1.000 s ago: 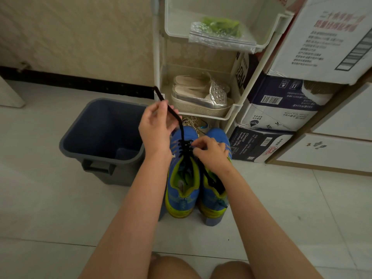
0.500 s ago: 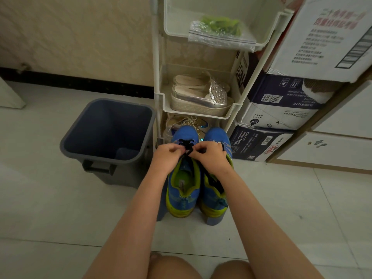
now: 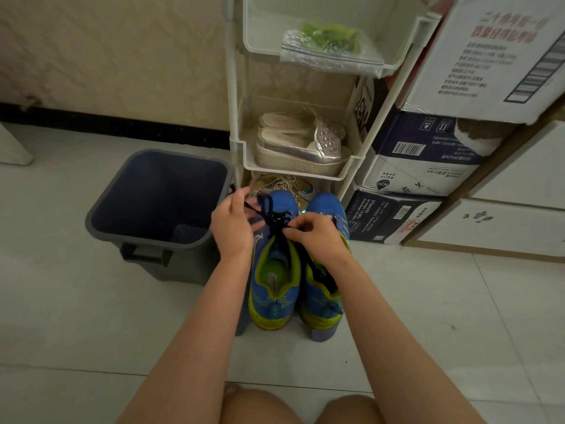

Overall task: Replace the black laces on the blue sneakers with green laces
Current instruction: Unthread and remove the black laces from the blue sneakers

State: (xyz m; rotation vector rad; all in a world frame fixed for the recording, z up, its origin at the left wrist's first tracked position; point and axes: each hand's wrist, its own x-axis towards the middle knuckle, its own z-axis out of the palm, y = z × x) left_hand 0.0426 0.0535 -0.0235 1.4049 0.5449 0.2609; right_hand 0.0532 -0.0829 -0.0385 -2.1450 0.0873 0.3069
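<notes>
Two blue sneakers with yellow-green trim stand side by side on the floor, toes toward the rack: the left sneaker [image 3: 275, 280] and the right sneaker [image 3: 324, 304]. A black lace [image 3: 275, 220] is partly loosened over the left sneaker's front. My left hand [image 3: 230, 226] pinches one strand of it, pulled up and to the left. My right hand [image 3: 315, 237] pinches the lace at the eyelets. The right sneaker holds its own black lace [image 3: 324, 278]. A clear bag of green laces [image 3: 328, 45] lies on the rack's top shelf.
A grey bin [image 3: 159, 206] stands open just left of the sneakers. Behind them is a white rack [image 3: 238, 148] holding silver shoes [image 3: 301, 145]. Stacked cardboard boxes [image 3: 428, 154] fill the right side. My knees show at the bottom edge.
My left hand dropped from a high pull to the shoe, then moved up and left again, drawing a strand of black lace out. My right hand stayed at the eyelets.
</notes>
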